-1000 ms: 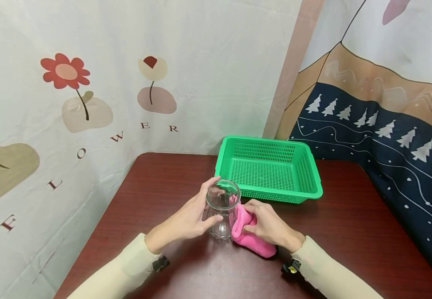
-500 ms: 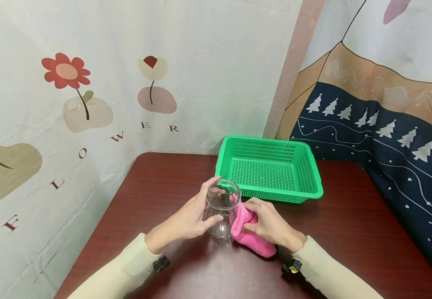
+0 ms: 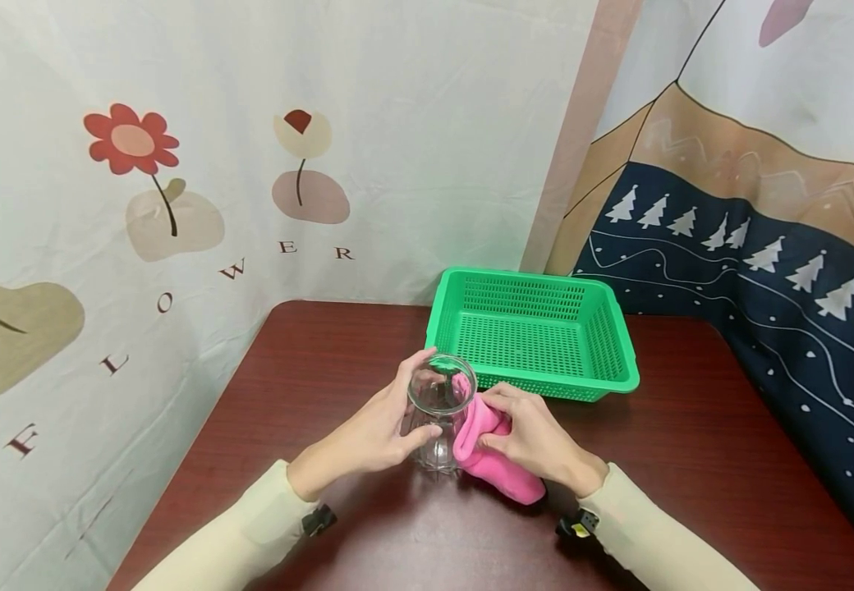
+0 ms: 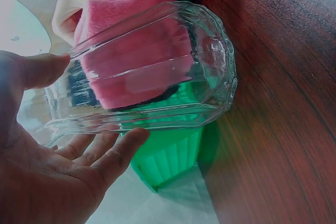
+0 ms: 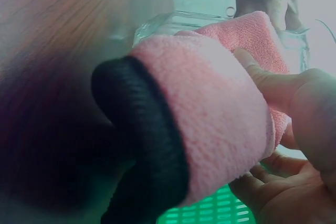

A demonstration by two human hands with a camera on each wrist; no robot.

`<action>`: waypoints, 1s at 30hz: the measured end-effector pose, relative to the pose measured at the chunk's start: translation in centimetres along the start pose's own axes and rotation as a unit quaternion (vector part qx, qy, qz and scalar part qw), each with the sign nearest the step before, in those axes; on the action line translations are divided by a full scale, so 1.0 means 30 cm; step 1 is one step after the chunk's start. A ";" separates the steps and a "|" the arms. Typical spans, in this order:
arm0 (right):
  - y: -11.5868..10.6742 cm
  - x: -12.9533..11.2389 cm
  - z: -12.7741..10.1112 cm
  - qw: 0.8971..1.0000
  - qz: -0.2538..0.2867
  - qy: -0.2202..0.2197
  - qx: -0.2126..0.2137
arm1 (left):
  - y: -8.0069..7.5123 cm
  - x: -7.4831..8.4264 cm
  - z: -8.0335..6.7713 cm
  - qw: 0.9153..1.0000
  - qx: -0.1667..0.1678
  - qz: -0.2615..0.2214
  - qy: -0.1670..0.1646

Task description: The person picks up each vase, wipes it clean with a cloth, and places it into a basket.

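Observation:
A clear, ribbed glass vase (image 3: 438, 447) with a round rim stands near the middle of the table, its mouth upward. My left hand (image 3: 368, 431) grips its left side, thumb in front and fingers behind. In my right hand (image 3: 534, 435) a folded pink cloth (image 3: 497, 472) is pinched between thumb and fingers, and it lies against the vase's right side. The left wrist view shows the pink fabric (image 4: 136, 61) through the glass wall. A dark edging (image 5: 157, 129) runs along the cloth in the right wrist view. Whether the base touches the table cannot be told.
Behind the hands, a green plastic basket (image 3: 523, 345) with perforated walls rests at the back of the brown table (image 3: 323, 353). Printed curtains (image 3: 427, 148) hang behind and beside the table.
The pink cloth and my right fingers have shifted slightly up along the vase's side, toward the rim. My left hand and the vase stay where they were.

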State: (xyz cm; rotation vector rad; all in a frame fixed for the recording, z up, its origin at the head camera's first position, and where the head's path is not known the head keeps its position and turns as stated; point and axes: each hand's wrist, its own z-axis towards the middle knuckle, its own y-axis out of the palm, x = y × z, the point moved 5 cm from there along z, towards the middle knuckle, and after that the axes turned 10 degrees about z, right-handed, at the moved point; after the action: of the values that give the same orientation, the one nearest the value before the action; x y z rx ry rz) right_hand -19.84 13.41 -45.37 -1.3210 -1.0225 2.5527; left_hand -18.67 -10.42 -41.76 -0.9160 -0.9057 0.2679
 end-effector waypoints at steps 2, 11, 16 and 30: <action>-0.004 -0.008 0.003 1.000 -0.002 -0.005 0.006 | -0.001 0.001 0.000 1.000 0.000 0.002 0.002; -0.022 -0.036 0.018 1.000 -0.002 -0.007 0.021 | -0.006 0.002 -0.001 1.000 0.007 0.002 0.019; -0.033 -0.050 0.027 0.999 0.002 -0.013 0.029 | -0.008 0.004 -0.001 1.000 0.010 0.007 0.022; -0.044 -0.055 0.034 0.998 0.024 -0.023 0.053 | -0.007 0.004 0.000 0.999 0.012 0.001 0.032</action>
State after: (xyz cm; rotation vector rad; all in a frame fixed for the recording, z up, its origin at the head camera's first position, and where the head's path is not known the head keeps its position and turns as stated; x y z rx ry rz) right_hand -19.87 13.29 -43.04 -1.2820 -0.8590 2.6436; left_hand -18.62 -10.50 -41.52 -0.8985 -0.8409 0.2488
